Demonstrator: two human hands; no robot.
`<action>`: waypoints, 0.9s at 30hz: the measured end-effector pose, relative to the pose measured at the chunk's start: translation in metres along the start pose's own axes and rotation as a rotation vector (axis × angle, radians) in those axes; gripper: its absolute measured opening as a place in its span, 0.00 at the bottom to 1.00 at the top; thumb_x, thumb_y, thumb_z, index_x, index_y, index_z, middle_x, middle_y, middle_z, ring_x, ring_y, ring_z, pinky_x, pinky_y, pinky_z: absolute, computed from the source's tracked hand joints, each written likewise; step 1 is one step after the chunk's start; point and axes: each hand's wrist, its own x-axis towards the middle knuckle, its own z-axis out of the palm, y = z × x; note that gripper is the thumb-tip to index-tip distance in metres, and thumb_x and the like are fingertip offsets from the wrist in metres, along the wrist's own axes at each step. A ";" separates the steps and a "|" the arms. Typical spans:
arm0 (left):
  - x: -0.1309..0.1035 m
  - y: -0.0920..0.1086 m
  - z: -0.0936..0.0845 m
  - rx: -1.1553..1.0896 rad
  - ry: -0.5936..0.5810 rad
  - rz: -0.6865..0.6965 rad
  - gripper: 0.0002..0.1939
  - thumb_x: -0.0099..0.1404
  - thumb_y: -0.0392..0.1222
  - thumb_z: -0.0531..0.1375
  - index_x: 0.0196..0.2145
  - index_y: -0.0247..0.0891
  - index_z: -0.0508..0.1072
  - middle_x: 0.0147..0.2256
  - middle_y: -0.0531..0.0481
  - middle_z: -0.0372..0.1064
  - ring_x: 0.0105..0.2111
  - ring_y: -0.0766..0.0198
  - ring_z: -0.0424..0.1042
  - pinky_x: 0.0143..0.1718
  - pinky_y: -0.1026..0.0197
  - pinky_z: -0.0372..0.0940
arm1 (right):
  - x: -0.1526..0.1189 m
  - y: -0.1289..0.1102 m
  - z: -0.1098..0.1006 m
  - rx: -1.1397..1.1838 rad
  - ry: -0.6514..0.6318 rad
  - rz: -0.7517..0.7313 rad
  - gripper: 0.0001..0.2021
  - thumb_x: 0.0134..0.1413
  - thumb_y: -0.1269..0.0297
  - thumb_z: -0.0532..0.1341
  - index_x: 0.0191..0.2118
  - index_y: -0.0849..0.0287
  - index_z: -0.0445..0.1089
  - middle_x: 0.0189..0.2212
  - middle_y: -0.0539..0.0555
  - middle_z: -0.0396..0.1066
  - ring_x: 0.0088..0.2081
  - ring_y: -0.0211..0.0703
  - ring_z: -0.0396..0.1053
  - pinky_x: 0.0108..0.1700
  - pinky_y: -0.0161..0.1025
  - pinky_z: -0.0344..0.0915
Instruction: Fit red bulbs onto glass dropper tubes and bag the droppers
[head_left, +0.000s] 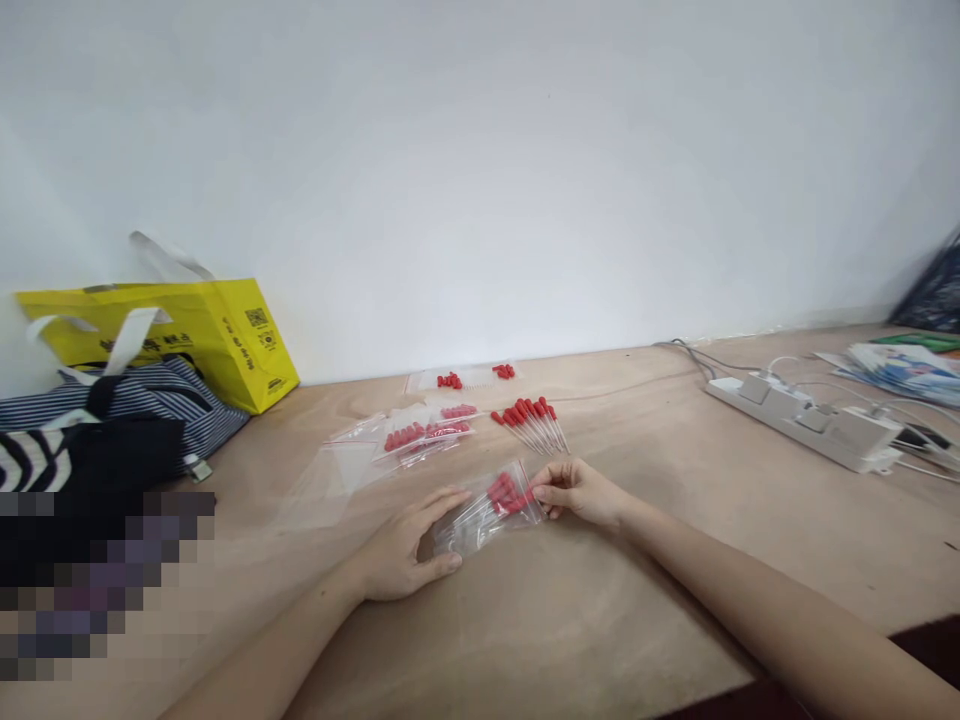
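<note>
A clear zip bag (471, 522) lies on the table in front of me, holding several glass droppers with red rubber bulbs (504, 488). My right hand (574, 492) pinches the bag's zip edge between thumb and fingers. Around the opposite end curves my left hand (409, 548), its thumb and fingers apart and the fingertips at the plastic. Beyond the bag, loose red-bulbed droppers (534, 425) are fanned out on the wood. To their left are more filled zip bags (427, 432) and flat clear bags (330, 480).
Farther back, two groups of red bulbs (450, 381) lie on clear plastic near the wall. On the right stands a white power strip (795, 420) with plugs and cables, beside printed papers (900, 370). At left are a yellow bag (259, 350) and striped cloth (199, 400).
</note>
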 end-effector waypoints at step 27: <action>0.004 0.008 -0.004 0.054 0.014 0.011 0.26 0.60 0.48 0.52 0.55 0.41 0.57 0.57 0.45 0.53 0.55 0.54 0.55 0.53 0.49 0.54 | 0.003 0.004 0.001 -0.485 -0.222 -0.303 0.12 0.37 0.58 0.66 0.26 0.61 0.70 0.24 0.49 0.66 0.21 0.30 0.59 0.23 0.30 0.56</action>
